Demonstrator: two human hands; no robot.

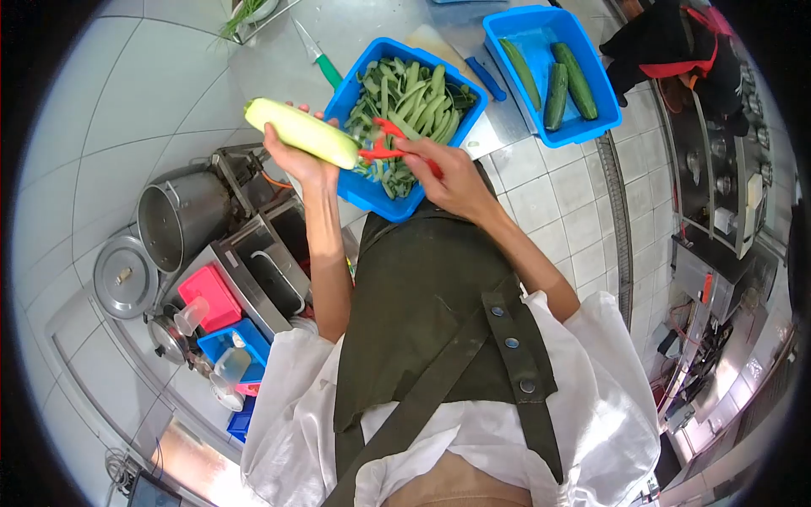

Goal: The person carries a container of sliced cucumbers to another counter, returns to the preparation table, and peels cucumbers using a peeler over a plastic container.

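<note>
My left hand [308, 165] holds a pale, peeled cucumber [302, 133], tilted down to the right. In my right hand [454, 179] is a red peeler [388, 145], its head at the cucumber's lower right end. Beneath both hands sits a blue tub [467, 114] full of green peel strips [416, 103]. Several unpeeled cucumbers [574, 80] lie in a second blue tub [519, 31] at the upper right.
A green-handled knife [328, 71] and a blue-handled knife [487, 79] lie on the metal table [279, 63]. At left stand a large pot [182, 220], a lid [125, 277] and a pink tub [211, 297]. Another person [676, 51] is at the upper right.
</note>
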